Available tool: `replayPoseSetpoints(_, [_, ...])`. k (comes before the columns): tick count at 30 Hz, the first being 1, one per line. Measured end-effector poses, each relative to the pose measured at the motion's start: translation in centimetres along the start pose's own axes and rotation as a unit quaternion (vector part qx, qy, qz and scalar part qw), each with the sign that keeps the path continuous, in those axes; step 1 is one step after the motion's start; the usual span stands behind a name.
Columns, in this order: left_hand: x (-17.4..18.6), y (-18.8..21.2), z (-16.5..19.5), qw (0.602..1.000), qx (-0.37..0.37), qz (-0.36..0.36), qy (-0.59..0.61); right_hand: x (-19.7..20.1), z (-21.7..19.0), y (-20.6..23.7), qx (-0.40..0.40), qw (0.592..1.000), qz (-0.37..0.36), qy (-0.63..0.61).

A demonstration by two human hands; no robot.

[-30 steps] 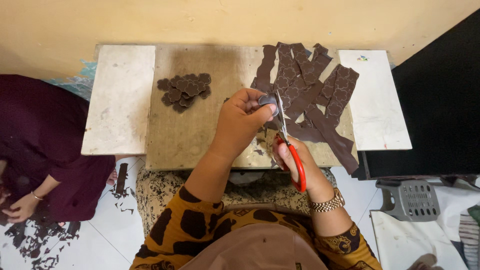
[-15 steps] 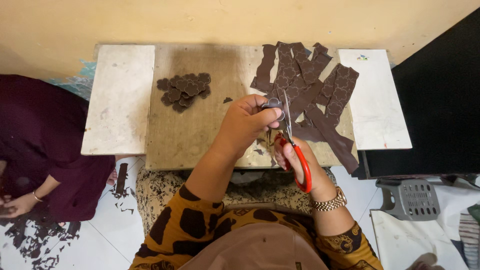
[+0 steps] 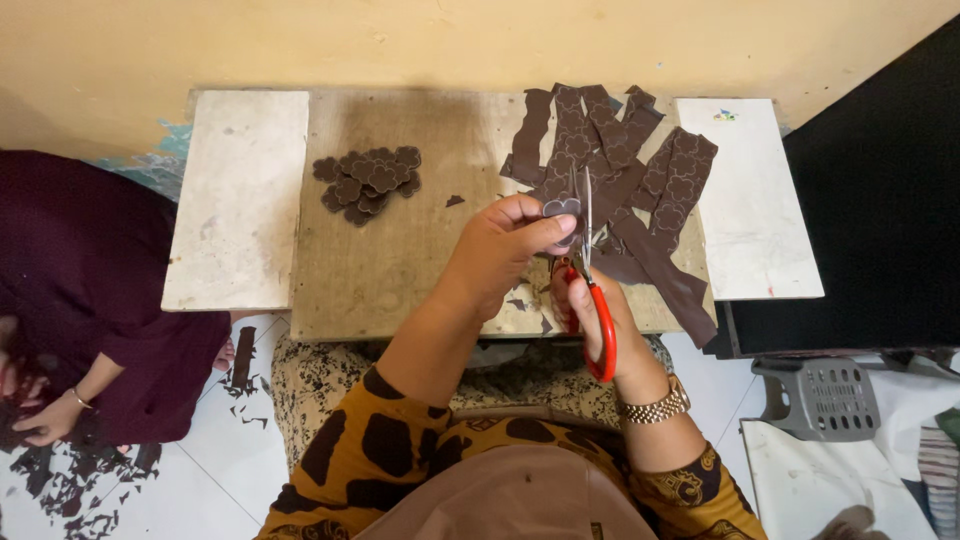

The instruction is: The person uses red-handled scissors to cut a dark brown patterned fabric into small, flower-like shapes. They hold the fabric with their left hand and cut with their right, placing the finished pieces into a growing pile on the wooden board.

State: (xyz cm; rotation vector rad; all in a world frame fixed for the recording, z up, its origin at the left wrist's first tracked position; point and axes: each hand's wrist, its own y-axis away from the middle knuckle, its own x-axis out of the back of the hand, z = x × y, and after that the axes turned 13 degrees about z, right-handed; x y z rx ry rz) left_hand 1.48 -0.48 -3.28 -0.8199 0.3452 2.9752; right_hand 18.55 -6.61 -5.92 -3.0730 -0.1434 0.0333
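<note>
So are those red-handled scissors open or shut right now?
Nearly shut: the scissors in the right hand show their blades as one narrow line pointing up beside the small brown piece pinched by the left hand.

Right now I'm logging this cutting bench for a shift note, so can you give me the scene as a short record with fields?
left hand: left hand pinches a small brown scalloped piece at its fingertips
right hand: right hand grips red-handled scissors, blades pointing up beside the piece
cut stock: pile of cut scalloped shapes on the wooden board
raw stock: brown embossed strips heaped on the board's right part
floor: dark offcuts on white tiles
nearby: another person's sleeve at left
</note>
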Motion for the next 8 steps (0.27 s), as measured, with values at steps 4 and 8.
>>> replayPoseSetpoints(4, [0.2, 0.1, -0.2, 0.998, 0.038, 0.039, -0.032, -0.2, 0.4, -0.1, 0.004, 0.999, 0.023, 0.021])
replayPoseSetpoints(8, [-0.1, 0.0, -0.6, 0.997, 0.056, 0.05, -0.017, -0.3, 1.5, 0.0, -0.016, 0.998, 0.054, 0.034])
